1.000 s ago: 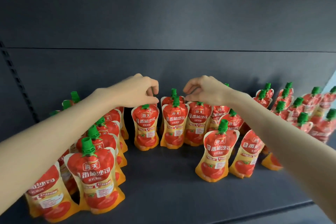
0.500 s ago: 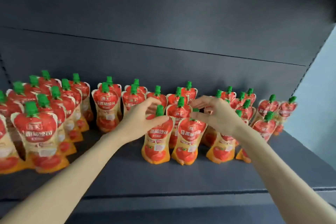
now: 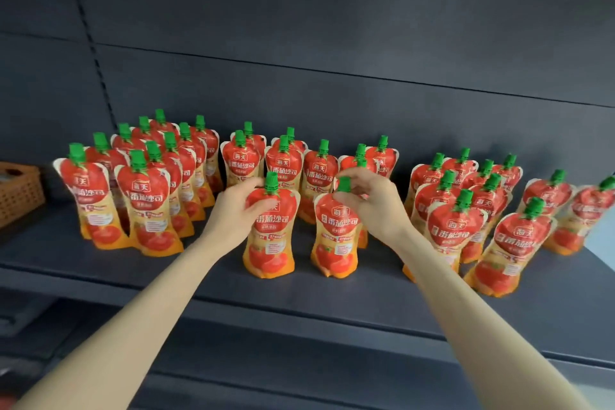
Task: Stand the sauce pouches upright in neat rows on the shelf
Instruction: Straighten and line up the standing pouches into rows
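Observation:
Many red and orange tomato sauce pouches with green caps stand upright on a dark grey shelf (image 3: 366, 296). Two of them stand in front at the middle. My left hand (image 3: 238, 210) grips the shoulder of the left front pouch (image 3: 271, 236). My right hand (image 3: 372, 201) pinches the green cap of the right front pouch (image 3: 336, 240). Behind them is a middle group of pouches (image 3: 319, 173). A packed group of pouches (image 3: 143, 183) fills the left side, and another group of pouches (image 3: 482, 213) stands on the right.
A brown woven basket (image 3: 20, 193) sits at the shelf's far left. The shelf's dark back panel (image 3: 332, 43) rises behind the pouches. A lower shelf level (image 3: 266, 376) shows beneath the front edge. Bare shelf surface lies in front of the two front pouches.
The view pulled back and shifted, showing more of the shelf. My hands came forward from the back rows; two pouches stand apart in front, one in each hand.

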`<state>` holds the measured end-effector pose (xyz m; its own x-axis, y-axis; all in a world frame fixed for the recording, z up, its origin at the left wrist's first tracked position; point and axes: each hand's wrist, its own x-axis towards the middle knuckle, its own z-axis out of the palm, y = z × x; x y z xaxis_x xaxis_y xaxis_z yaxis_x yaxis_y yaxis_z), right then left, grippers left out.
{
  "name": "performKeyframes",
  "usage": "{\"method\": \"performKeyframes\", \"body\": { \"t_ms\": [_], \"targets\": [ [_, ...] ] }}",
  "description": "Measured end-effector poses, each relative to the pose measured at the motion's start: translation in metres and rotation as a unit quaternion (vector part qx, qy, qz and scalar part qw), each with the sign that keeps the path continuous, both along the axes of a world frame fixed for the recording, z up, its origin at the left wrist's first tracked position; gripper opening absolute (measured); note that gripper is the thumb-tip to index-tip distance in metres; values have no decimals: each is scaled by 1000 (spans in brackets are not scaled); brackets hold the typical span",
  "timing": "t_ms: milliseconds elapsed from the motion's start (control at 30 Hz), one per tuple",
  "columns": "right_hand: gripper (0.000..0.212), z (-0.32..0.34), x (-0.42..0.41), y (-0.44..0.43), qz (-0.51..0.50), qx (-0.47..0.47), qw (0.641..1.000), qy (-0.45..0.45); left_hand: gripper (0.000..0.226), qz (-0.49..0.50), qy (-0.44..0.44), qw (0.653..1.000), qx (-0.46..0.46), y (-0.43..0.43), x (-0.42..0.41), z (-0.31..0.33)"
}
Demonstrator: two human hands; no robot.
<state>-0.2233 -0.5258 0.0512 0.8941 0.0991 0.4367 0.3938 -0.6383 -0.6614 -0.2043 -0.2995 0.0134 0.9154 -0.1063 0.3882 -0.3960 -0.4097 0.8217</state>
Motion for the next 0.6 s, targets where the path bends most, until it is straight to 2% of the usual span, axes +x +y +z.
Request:
{"method": "performKeyframes", "body": {
  "t_ms": [300, 367, 467, 533, 600],
  "targets": [
    [33, -10, 37, 93, 12, 67, 998, -13, 21, 12, -22, 1000, 14, 70, 31, -2],
    [36, -17, 39, 107, -8, 95, 995, -14, 32, 13, -8, 1000, -6, 81, 37, -11],
    [51, -39, 36, 117, -28, 167, 985, 16, 63, 7, 23, 998, -63, 80, 37, -35],
    [58, -65, 30, 118, -32, 222, 973, 53, 70, 28, 48, 995, -81, 73, 29, -59],
    [56, -91, 24, 120, -57, 240, 966, 78, 69, 47, 48, 995, -75, 70, 19, -79]
  ]
}}
